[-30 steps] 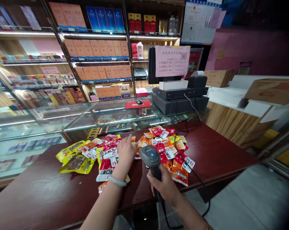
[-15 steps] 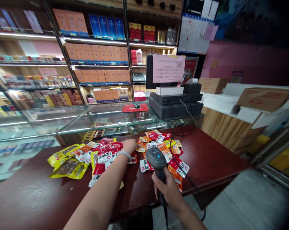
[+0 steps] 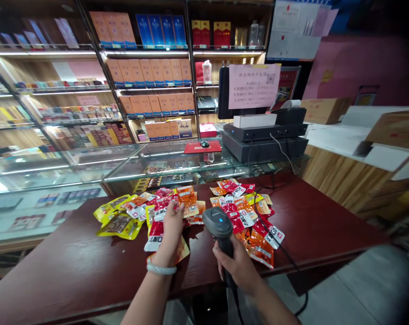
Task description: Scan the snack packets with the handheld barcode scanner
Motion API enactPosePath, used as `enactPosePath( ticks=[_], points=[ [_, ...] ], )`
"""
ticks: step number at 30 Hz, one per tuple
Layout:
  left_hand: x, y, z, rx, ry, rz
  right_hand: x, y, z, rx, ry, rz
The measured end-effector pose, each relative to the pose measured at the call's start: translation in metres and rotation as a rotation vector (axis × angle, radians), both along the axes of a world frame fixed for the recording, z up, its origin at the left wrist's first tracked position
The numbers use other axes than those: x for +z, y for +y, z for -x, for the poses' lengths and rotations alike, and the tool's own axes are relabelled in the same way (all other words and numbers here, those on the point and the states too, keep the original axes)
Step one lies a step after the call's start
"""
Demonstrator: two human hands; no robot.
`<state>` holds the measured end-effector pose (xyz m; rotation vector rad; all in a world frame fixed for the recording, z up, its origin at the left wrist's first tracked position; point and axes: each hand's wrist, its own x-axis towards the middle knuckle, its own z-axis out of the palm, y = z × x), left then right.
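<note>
My right hand (image 3: 236, 262) is wrapped around the handle of a black barcode scanner (image 3: 218, 223), whose blue light is lit. My left hand (image 3: 174, 219), with a pale bangle (image 3: 161, 269) on the wrist, pinches an orange snack packet (image 3: 187, 197) above the left pile. Red-and-white snack packets (image 3: 156, 232) lie under and beside that hand. Two yellow snack bags (image 3: 122, 225) rest at the pile's far left. Right of the scanner spreads another pile of red, orange and white packets (image 3: 243, 210); the scanner covers part of it.
Both piles lie on a dark red wooden table (image 3: 72, 271). The scanner's black cable (image 3: 289, 255) crosses the right pile. Behind are a glass counter (image 3: 130, 169), a red mouse pad (image 3: 194, 147) and a black cash drawer (image 3: 265, 148). Stocked shelves line the wall.
My left hand has drawn back and left from the right pile's edge, now with an orange packet in its fingers. My right hand still grips the scanner. The camera view has shifted.
</note>
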<state>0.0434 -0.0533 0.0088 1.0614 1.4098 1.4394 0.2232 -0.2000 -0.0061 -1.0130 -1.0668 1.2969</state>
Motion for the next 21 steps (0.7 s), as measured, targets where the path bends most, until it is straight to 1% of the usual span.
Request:
enactPosePath(
  ticks=[2, 7, 9, 14, 17, 21],
  points=[
    [0.000, -0.009, 0.008, 0.033, -0.006, -0.032, 0.000, 0.000, 0.009, 0.024, 0.000, -0.010],
    [0.001, -0.022, 0.023, 0.174, 0.133, -0.147, -0.003, 0.002, 0.030, 0.091, 0.003, -0.035],
    [-0.003, -0.024, 0.025, 0.205, 0.156, -0.185, -0.005, 0.002, 0.035, 0.104, 0.004, -0.047],
    [-0.010, -0.025, 0.026, 0.241, 0.149, -0.216, -0.009, 0.002, 0.042, 0.109, 0.017, -0.022],
    [-0.007, -0.025, 0.026, 0.263, 0.222, -0.220, -0.011, 0.002, 0.042, 0.119, 0.010, -0.032],
    [0.004, -0.024, 0.031, 0.326, 0.332, -0.195, -0.009, 0.002, 0.038, 0.156, -0.003, -0.056]
  ],
)
